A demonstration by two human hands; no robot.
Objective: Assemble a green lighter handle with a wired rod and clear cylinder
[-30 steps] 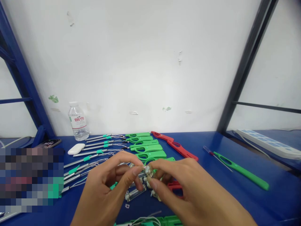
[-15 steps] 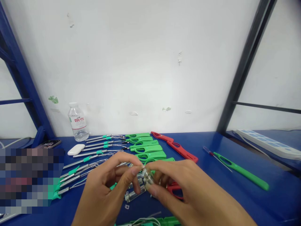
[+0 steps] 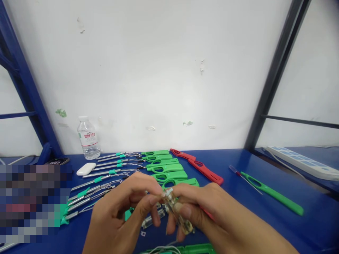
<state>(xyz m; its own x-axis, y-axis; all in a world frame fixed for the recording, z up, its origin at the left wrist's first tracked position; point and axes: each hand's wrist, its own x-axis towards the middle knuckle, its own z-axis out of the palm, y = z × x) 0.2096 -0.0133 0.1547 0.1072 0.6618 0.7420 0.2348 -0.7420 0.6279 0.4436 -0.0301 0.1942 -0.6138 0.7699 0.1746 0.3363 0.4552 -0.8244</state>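
My right hand [image 3: 203,210] grips a clear plastic lighter fuel tank [image 3: 182,220] between thumb and fingers, tilted with its pale valve end up toward the left. Close against that valve end, my left hand [image 3: 132,208] pinches thumb and forefinger together; whatever lies between those fingertips is too small to make out. Below them, another clear tank [image 3: 153,218] lies on the blue table, partly behind my left fingers. A tiny white piece [image 3: 143,233] sits in front of it. At the bottom edge shows a green lighter shell [image 3: 198,248] with wires beside it.
Green lighter shells [image 3: 168,168] lie in a column at the back, beside two red shells [image 3: 206,171]. Metal tubes with wires [image 3: 102,178] spread leftward. A water bottle [image 3: 88,139], white case [image 3: 86,169], screwdriver [image 3: 245,179], long green shell [image 3: 275,195] and power strip [image 3: 304,162] stand around.
The clear tank in my right hand has turned, and more of its length now shows toward the lower right. My left fingertips stay at its valve end.
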